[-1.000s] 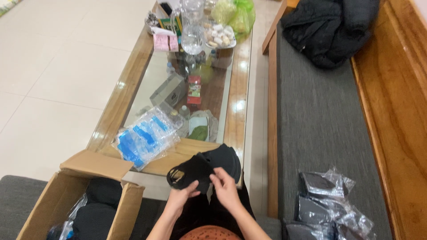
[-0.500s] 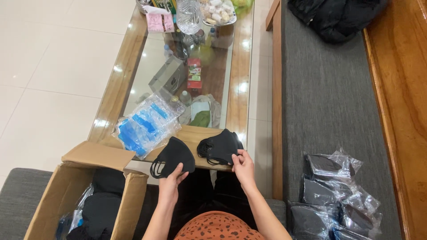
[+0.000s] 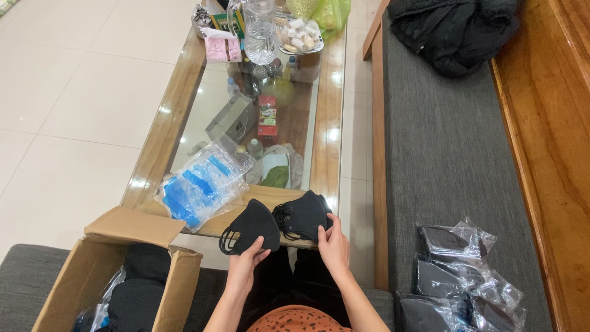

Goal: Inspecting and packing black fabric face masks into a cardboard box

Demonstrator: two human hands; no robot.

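The stack's been split since a second ago. Left hand (image 3: pixel 246 261) now pinches one black mask (image 3: pixel 251 226); right hand (image 3: pixel 333 243) grips the rest of the masks (image 3: pixel 302 216).

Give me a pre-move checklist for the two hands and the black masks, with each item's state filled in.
1. Left hand grips a black mask: ok.
2. Right hand holds the other black masks: ok.
3. The two lots are separated: ok, though edges nearly meet.
4. Ear loops untangled: cannot tell.
5. Cardboard box open on the left: ok.
6. Number of masks in the right-hand lot: cannot tell.
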